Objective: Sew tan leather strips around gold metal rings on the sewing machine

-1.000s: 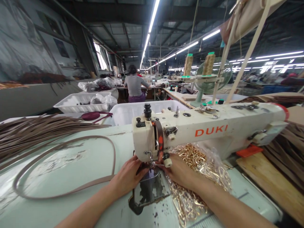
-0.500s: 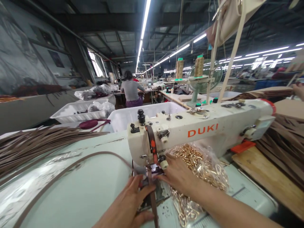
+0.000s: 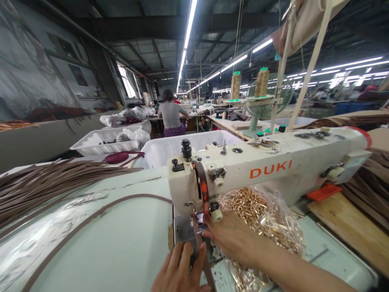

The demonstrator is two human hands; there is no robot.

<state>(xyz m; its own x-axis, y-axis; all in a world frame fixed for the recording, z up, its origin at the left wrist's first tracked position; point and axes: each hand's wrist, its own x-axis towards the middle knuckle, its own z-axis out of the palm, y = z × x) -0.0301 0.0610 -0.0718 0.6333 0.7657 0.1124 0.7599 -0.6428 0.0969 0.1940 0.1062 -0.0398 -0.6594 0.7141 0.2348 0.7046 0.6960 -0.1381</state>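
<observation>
A narrow brown strap [image 3: 198, 235] runs under the needle area of a white sewing machine [image 3: 231, 166] and down toward me. My left hand [image 3: 182, 265] lies low on the machine bed, fingers bent, with the strap between thumb and forefinger. Close to the presser foot, my right hand [image 3: 232, 237] reaches in from the right, its fingers closed beside the strap. Whatever those fingertips grip is hidden. Behind the needle, a long strap length [image 3: 100, 211] curves left across the pale green table [image 3: 127, 243].
A clear bag of gold metal clasps [image 3: 252, 207] lies under the machine arm. Many brown strips [image 3: 60, 178] are heaped at left. White bins [image 3: 152, 148] stand behind the machine, and a wooden board [image 3: 349, 231] is at right. Another person [image 3: 172, 117] sits farther back.
My left hand has moved down and right along the strap, nearer to me, uncovering the metal plate. My right hand stays by the presser foot. The view has shifted slightly left.
</observation>
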